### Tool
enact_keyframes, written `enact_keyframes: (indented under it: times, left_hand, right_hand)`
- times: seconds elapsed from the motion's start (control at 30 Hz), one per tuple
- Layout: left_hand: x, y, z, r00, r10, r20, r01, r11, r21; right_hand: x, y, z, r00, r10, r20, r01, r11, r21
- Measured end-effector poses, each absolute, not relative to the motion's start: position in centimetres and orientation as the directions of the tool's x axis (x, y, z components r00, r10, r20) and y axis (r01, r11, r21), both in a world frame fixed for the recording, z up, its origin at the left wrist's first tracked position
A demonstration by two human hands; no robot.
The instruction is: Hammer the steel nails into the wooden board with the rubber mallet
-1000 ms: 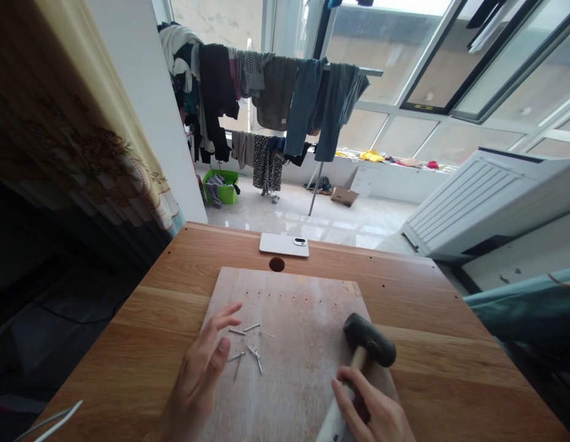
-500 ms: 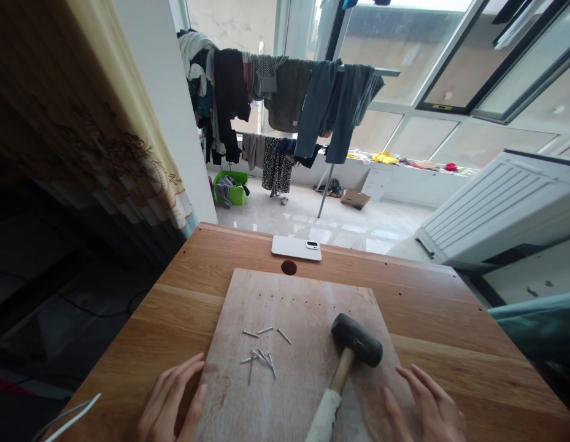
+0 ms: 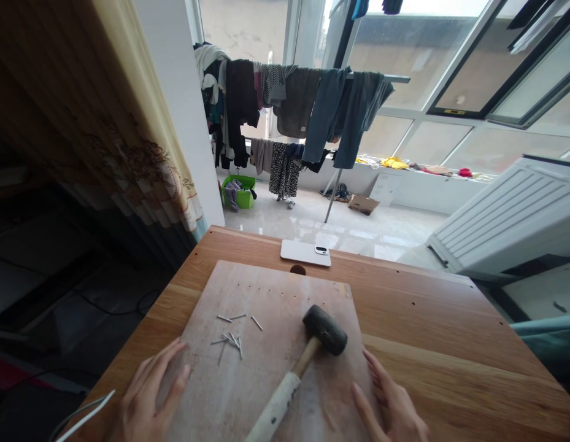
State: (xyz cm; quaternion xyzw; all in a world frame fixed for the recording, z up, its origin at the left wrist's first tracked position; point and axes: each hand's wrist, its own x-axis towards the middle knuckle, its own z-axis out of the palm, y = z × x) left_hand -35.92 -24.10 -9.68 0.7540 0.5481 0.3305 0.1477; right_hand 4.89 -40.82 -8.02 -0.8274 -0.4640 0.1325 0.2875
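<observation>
A flat wooden board (image 3: 270,362) lies on the wood-grain table (image 3: 432,331). My left hand (image 3: 151,393) holds its left edge, with the thumb on top. At the right edge, my right hand (image 3: 388,402) grips the board, its thumb over the surface and its fingers along the side. A black-headed mallet (image 3: 324,330) rests on the board, its pale wrapped handle angled toward me. Several loose nails (image 3: 232,339) lie left of the mallet. A row of small holes runs near the board's far edge.
A white phone (image 3: 300,253) lies by the table's far edge, beside a round hole (image 3: 298,270) partly covered by the board. A white cable (image 3: 86,417) is at lower left. Beyond stand a clothes rack (image 3: 397,78) and a green basket (image 3: 245,197).
The board has shifted left and slightly away across the table, carrying the mallet and nails. My right hand has come in against its right edge. The view has tilted a little.
</observation>
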Motion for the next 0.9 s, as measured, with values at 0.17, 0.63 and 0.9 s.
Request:
enact_keyframes:
  times: [0.17, 0.63, 0.9]
  left_hand:
    - [-40.2, -21.2, -10.4, 0.113, 0.904, 0.411, 0.861, -0.296, 0.414]
    - [-42.0, -18.3, -7.5, -0.233, 0.960, 0.156, 0.838, 0.117, 0.533]
    - [-37.3, -21.0, -6.6, -0.088, 0.959, 0.269, 0.860, -0.063, 0.507]
  right_hand:
    - [-1.9, -36.9, -9.1, 0.450, 0.884, 0.124, 0.606, -0.201, -0.770]
    - [-3.6, -33.9, -8.9, -0.189, 0.893, 0.408, 0.915, 0.311, -0.257]
    - [-1.0, -36.9, -9.3, 0.136, 0.879, 0.457, 0.932, 0.042, -0.359]
